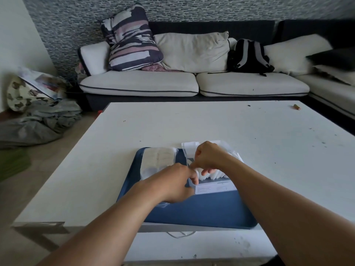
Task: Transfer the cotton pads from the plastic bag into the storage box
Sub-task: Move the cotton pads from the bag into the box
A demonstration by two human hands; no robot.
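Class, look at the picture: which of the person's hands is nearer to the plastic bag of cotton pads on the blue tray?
Left. The left hand sits at the near edge of the plastic bag, partly covering it. The right hand is over the storage box, to the bag's right.

Both forearms bare, no sleeves; hands bare, no rings

On the white table (211,123) a blue tray (201,210) carries a plastic bag (158,159) of cotton pads beside a clear storage box (215,186). Both hands meet over the box's near-left corner: the left hand (172,184) curled at its rim, the right hand (206,157) curled above the upright cotton pads (217,174) inside.
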